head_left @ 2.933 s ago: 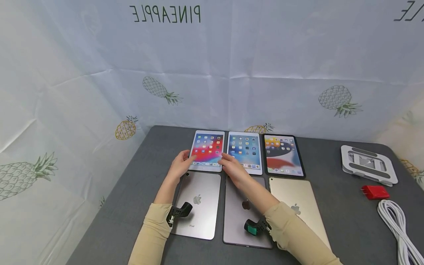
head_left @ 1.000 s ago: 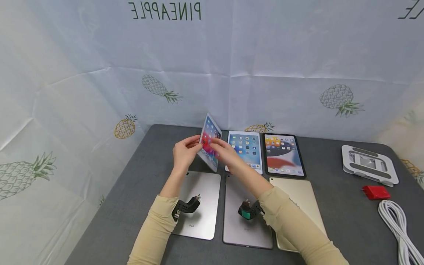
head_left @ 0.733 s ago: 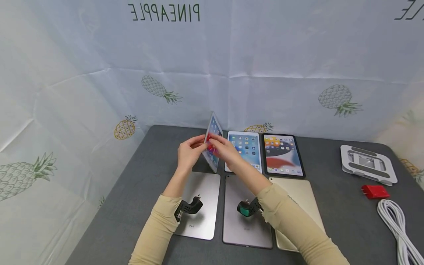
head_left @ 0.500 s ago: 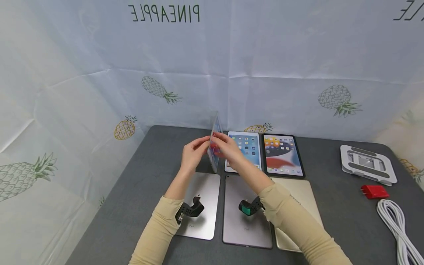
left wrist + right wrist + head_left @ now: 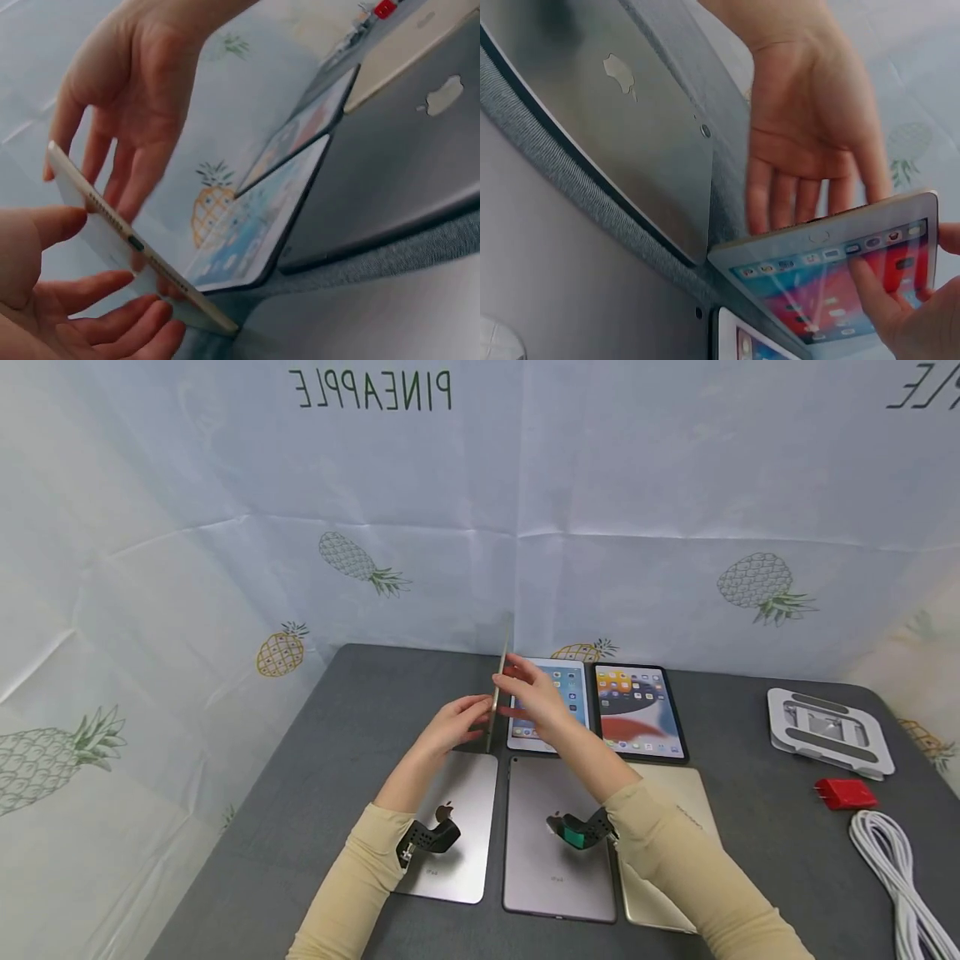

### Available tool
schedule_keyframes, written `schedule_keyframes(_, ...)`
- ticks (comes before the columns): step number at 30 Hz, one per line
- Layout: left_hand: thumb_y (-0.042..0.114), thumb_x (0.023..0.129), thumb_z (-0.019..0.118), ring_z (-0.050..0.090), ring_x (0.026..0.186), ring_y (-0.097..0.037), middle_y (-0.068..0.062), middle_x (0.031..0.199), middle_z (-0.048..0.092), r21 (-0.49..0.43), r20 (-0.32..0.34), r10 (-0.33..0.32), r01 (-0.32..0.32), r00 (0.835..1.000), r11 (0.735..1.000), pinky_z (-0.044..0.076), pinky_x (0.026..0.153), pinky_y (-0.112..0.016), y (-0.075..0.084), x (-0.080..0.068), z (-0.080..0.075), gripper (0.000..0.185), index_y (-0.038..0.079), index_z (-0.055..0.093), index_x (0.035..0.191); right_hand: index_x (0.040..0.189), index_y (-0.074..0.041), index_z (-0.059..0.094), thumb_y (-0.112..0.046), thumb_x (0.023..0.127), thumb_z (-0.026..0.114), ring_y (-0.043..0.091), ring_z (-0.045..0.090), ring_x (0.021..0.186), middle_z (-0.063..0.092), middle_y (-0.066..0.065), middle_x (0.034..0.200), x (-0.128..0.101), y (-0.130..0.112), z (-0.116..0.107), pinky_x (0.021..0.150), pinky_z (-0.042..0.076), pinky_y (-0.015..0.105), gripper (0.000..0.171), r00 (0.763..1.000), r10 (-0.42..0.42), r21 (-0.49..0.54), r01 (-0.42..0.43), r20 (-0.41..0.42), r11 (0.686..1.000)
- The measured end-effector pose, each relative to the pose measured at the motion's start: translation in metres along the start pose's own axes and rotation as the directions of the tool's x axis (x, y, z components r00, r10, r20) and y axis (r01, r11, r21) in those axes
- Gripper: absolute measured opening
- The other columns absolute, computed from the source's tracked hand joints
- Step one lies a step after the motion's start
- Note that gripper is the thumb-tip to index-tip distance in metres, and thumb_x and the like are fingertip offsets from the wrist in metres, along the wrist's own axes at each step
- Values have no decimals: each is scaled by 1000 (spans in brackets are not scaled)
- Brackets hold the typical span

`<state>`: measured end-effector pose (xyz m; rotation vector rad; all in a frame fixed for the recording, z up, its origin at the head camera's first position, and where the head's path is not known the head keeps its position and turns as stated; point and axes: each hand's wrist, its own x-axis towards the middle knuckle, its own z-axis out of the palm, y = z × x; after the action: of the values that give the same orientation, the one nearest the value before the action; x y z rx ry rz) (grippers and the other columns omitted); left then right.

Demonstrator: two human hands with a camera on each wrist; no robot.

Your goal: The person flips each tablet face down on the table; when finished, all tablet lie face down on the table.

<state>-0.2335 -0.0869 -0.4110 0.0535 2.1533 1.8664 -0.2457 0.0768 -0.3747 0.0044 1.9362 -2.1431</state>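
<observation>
A white-fronted tablet [image 5: 802, 289] stands on its long side, almost edge-on in the head view, its lit screen facing right. My right hand [image 5: 538, 697] pinches it near the upper edge, thumb over that edge and fingers against the screen. On the back side is my left hand [image 5: 453, 724], fingers loosely extended and fingertips close to the back. In the left wrist view the tablet's edge with its charging port [image 5: 135, 241] shows between both hands. To its right lies another white tablet [image 5: 566, 689], screen up, partly covered by my right hand.
A black-framed tablet [image 5: 637, 714] lies screen up at the back. Silver [image 5: 465, 818], grey [image 5: 558, 868] and gold [image 5: 660, 893] tablets lie face down in front. A folded stand [image 5: 828, 731], red charger [image 5: 845, 794] and coiled white cable [image 5: 888, 860] sit right. A pineapple-print curtain [image 5: 622, 477] hangs behind.
The tablet has been raised from lying flat onto its side and turned until edge-on, shifting right. My left hand's pinch on its edge has loosened, and those fingers now extend along the back.
</observation>
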Motion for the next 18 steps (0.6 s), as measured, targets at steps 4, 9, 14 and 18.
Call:
schedule_keyframes(4, 28, 101, 52, 48, 128, -32, -17, 137, 53, 49, 73, -57, 53, 996, 997, 42, 105, -46, -7, 5, 0, 50, -1, 46, 141, 153, -13, 30, -15, 98, 59, 34, 43, 132, 34, 15, 153, -4, 0, -9, 94, 50, 47, 63, 1000, 11, 28, -11, 8, 1000)
schedule_keyframes(9, 26, 101, 54, 47, 129, -31, -19, 138, 51, 62, 118, -77, 70, 990, 996, 39, 107, -46, -13, 8, 0, 52, -2, 42, 143, 153, -12, 33, -14, 98, 58, 34, 47, 129, 38, 14, 151, -8, 1, -18, 94, 51, 45, 60, 999, 24, 29, -23, -24, 999)
schedule_keyframes(14, 23, 98, 59, 47, 130, -32, -19, 145, 45, 88, 117, -73, 63, 990, 994, 41, 105, -44, -16, 8, -1, 57, -1, 40, 145, 150, -12, 39, -11, 97, 60, 30, 51, 125, 43, 11, 146, -13, 4, -27, 84, 56, 35, 57, 998, 11, 31, -9, -65, 999)
schedule_keyframes(18, 20, 96, 62, 45, 131, -34, -21, 146, 43, 100, 125, -60, 48, 990, 994, 41, 105, -44, -19, 7, -1, 59, -1, 38, 146, 147, -9, 44, -9, 96, 60, 29, 54, 122, 48, 11, 142, -14, 6, -33, 77, 58, 30, 53, 995, -6, 34, 9, -99, 999)
